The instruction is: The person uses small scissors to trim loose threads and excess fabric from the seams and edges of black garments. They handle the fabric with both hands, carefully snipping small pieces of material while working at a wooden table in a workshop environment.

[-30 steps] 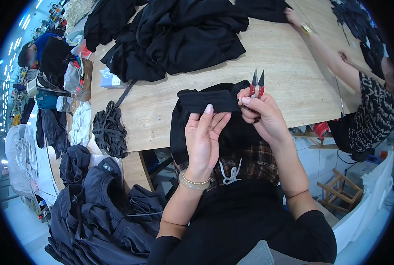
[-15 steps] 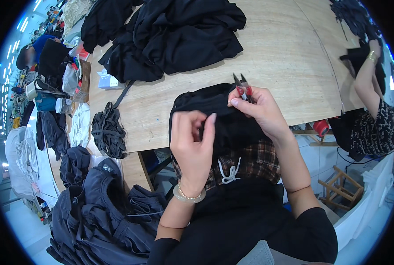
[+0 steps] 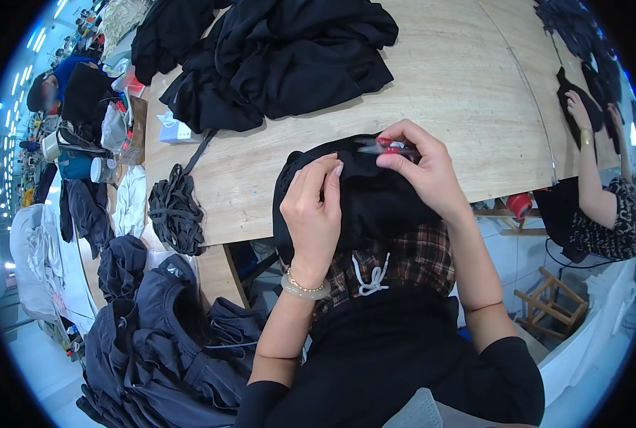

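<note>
wooden tabletop (image 3: 475, 107) fills the upper field, inside a garment workroom with racks and lamps along the 9 o'clock edge.

1. held item: a black garment (image 3: 375, 196) hangs over the near tabletop edge at centre, draped down toward the person's lap.
2. left hand (image 3: 314, 207): fingers pressed together on the garment fabric, pinning a fold at the 9 o'clock side of the work point.
3. right hand (image 3: 421, 167): fingers clamped on red-handled thread snips (image 3: 386, 148). blades point toward 9 o'clock and lie against the top edge of the garment.
4. change: a second ago the snips stood upright, clear of the cloth, blades at 12 o'clock. they are now lowered and turned flat onto the fabric, and the left hand has moved closer to them. judgement: the trimming of a loose thread is at the point of cutting.
5. surroundings: a heap of black garments (image 3: 282, 50) at 12 o'clock; a bundle of dark cord (image 3: 175, 210) at 9 o'clock; stacked dark clothing (image 3: 161, 342) at 7 o'clock; another person's arm (image 3: 592, 178) at 3 o'clock, well apart.
</note>
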{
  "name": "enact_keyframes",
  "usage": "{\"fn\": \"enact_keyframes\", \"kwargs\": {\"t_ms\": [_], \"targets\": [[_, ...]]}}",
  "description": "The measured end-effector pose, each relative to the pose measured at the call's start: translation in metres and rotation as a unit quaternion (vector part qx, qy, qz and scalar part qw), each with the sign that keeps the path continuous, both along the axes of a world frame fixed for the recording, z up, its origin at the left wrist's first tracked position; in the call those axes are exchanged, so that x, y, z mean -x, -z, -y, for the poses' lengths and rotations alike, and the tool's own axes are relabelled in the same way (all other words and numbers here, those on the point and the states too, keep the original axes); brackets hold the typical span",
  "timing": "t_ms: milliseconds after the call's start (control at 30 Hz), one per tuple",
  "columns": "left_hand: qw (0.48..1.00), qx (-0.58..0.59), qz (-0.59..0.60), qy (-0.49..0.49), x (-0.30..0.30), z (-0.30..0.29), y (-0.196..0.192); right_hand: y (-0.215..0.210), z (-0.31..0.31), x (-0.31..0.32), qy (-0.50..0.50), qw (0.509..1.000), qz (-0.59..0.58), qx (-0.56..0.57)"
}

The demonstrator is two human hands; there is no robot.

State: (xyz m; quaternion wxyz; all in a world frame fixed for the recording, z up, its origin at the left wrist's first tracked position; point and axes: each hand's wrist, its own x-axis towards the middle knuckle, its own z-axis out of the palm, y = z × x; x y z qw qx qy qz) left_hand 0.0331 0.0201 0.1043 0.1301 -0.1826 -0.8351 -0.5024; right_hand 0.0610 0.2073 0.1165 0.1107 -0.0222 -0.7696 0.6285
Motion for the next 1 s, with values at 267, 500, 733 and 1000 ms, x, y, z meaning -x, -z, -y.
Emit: {"fn": "enact_keyframes", "kwargs": {"t_ms": [267,500,733,1000], "targets": [[1.000,-0.004,-0.004,0.004,0.001,0.002,0.003,0.004,-0.010,0.007,-0.044,0.987,-0.018,-0.153],[1.000,-0.004,0.009,0.008,0.001,0.004,0.002,0.000,-0.005,0.009,-0.050,0.981,0.004,-0.189],[0.997,-0.042,0.060,-0.004,0.000,0.005,-0.003,-0.010,-0.003,0.011,-0.065,0.963,-0.019,-0.261],[0.997,-0.059,0.053,-0.003,0.001,0.006,0.000,-0.008,0.007,0.014,-0.091,0.957,-0.026,-0.274]]}}
